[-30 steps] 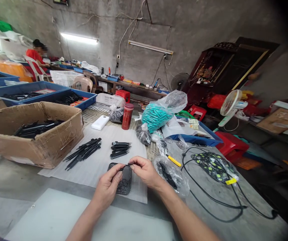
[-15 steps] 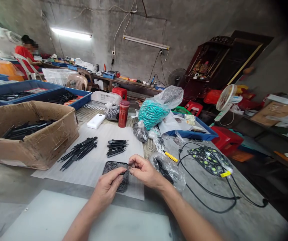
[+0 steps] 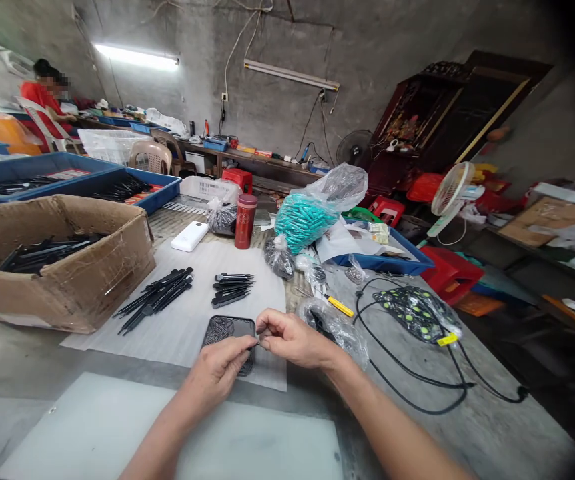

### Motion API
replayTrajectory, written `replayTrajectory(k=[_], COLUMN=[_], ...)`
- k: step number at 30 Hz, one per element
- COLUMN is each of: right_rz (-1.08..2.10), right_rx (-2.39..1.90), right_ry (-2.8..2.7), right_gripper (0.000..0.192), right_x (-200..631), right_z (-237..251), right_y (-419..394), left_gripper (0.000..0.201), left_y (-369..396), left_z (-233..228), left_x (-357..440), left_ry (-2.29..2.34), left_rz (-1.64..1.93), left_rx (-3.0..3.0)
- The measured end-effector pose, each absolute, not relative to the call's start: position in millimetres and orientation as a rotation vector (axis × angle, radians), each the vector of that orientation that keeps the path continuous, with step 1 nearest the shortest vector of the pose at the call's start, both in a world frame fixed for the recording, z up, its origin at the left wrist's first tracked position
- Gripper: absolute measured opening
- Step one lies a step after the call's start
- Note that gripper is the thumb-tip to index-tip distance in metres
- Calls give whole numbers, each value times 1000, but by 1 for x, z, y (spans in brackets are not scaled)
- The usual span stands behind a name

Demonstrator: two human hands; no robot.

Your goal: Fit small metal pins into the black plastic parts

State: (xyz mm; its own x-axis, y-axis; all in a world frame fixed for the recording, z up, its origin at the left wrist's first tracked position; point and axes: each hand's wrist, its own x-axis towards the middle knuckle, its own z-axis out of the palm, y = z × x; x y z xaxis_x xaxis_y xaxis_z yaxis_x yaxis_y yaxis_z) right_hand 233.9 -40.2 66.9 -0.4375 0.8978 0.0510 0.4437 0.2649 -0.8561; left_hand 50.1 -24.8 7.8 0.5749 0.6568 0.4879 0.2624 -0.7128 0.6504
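Note:
My left hand [image 3: 221,367] and my right hand [image 3: 290,339] meet fingertip to fingertip over the right side of a small black tray [image 3: 248,323]. Both are closed in a pinch; whatever sits between the fingertips is too small and covered to name. Inside the tray lie many small dark metal pieces [image 3: 220,329]. Just beyond it, on white foam sheet [image 3: 201,257], is a short stack of black pen-like tools [image 3: 231,289] with thin pointed tips. A looser pile of similar black sticks [image 3: 155,299] lies to the left.
At left stands a cardboard box [image 3: 102,280] of black parts, with blue trays [image 3: 162,193] behind. A red flask [image 3: 245,221], a white power bank [image 3: 190,236], a bag of teal pieces [image 3: 303,223], a yellow-handled screwdriver [image 3: 340,305] and black cable [image 3: 407,380] surround the sheet. A person [image 3: 45,100] sits far left.
The view has shifted slightly. My left fingertips have moved a little right and closer to my right fingertips, still pinched over the tray. The piles look the same.

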Motion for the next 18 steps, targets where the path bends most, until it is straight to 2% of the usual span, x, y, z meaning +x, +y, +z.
replayTrajectory(k=[8, 14, 18], right_rz=[1118, 1304, 1190], right_rx=[-1242, -1180, -1204], right_ry=[-2119, -1635, -1306], right_gripper=[20, 22, 27], right_x=[239, 238, 251], right_z=[70, 51, 42], right_y=[-41, -44, -50], left_gripper=[23, 23, 25], left_y=[-30, -28, -24], left_z=[8, 4, 2], left_x=[50, 49, 51], left_ry=[625, 720, 843], left_rz=[967, 997, 999], left_rx=[2383, 2310, 2272])
